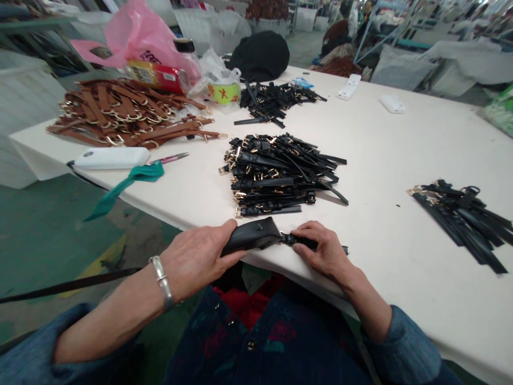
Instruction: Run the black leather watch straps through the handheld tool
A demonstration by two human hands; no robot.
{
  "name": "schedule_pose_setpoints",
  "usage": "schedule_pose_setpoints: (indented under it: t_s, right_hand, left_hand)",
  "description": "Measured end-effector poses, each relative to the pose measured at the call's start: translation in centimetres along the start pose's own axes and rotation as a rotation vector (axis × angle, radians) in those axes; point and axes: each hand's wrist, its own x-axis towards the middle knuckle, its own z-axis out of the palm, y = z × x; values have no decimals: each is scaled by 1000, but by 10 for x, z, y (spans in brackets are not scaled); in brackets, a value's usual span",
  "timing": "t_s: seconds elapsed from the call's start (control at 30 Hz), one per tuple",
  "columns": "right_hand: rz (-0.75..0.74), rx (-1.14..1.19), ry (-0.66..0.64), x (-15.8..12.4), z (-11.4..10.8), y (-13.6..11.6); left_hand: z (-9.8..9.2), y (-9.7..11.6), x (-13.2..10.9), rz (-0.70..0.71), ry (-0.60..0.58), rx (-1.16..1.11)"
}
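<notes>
Hands meet at the near edge of the tabletop (401,139): my left hand (192,259) is closed around a black leather piece (252,235), a wide flap-like part, while my right hand (323,248) is pinched down on a narrow black strap (294,240) that runs out of that piece toward the right. The two hands sit close together, each clamped on its own end of the same assembly, which rests right on the table's near edge in front of my lap. I judge the step in hand to be joining or seating the strap in the wider piece; the next move would call for steadying the left grip and feeding or tugging the strap with the right fingertips. Just beyond, toward the middle of the tabletop, lies a heap of black straps with gold buckles (276,174); a smaller bundle of black straps (460,216) lies near the right edge, and brown straps (120,115) are stacked at the far left corner beside a pink bag (136,32). Where strap and leather piece meet is covered by my fingers, so I cannot tell how they connect, and the strap's far end is hidden under my right hand.
</notes>
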Motion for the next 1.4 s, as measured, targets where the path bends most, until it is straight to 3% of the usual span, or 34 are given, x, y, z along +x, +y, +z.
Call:
schedule_pose_setpoints:
  t_s: [0.13,0.27,0.43,0.67,0.9,1.03,1.4]
  right_hand:
    - [0,-9,-5,0,0,-1]
    - [31,-9,31,1,1,-1]
    - [68,70,56,-2,-2,-2]
    - [121,-179,1,-16,-21,-8]
    - [156,-380,-36,-19,-22,-15]
    - [117,-353,-66,-15,-19,-14]
    - [115,-232,-48,-8,-3,-10]
  left_hand:
    - [0,12,-2,10,-21,-10]
    - [4,24,11,-19,23,-21]
    - [10,18,20,-44,66,-65]
    - [14,15,14,-49,61,-104]
    - [9,16,-2,-78,27,-77]
    - [11,16,-14,-82,-10,-106]
    - [16,15,-15,-44,51,-155]
